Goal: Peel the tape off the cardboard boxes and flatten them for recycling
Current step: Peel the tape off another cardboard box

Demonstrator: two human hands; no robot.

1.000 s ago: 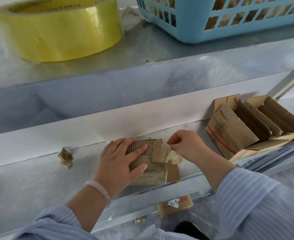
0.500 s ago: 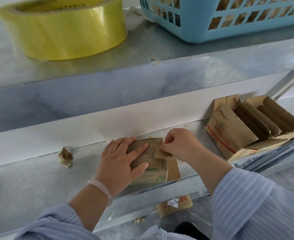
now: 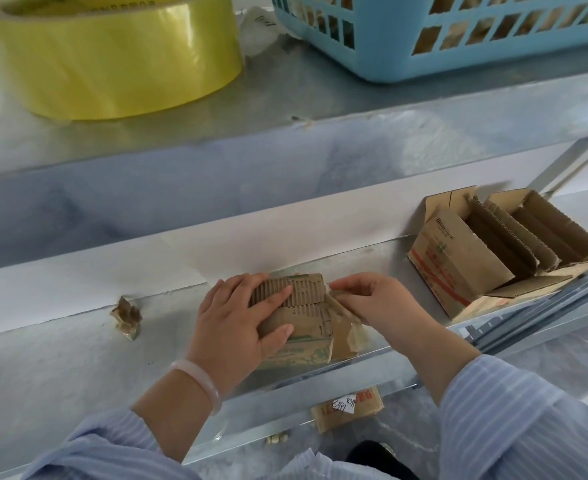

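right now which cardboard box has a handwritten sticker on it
The small box lying below the shelf front edge; it bears a white handwritten sticker. The held box and the open boxes at right show none.

My workplace: storeroom or packing area. Galvanised metal shelving (image 3: pixel 354 140); yellow packing-tape roll (image 3: pixel 112 57); blue plastic basket (image 3: pixel 406 46) right of roll; opened cardboard boxes (image 3: pixel 476 258) one shelf below roll.
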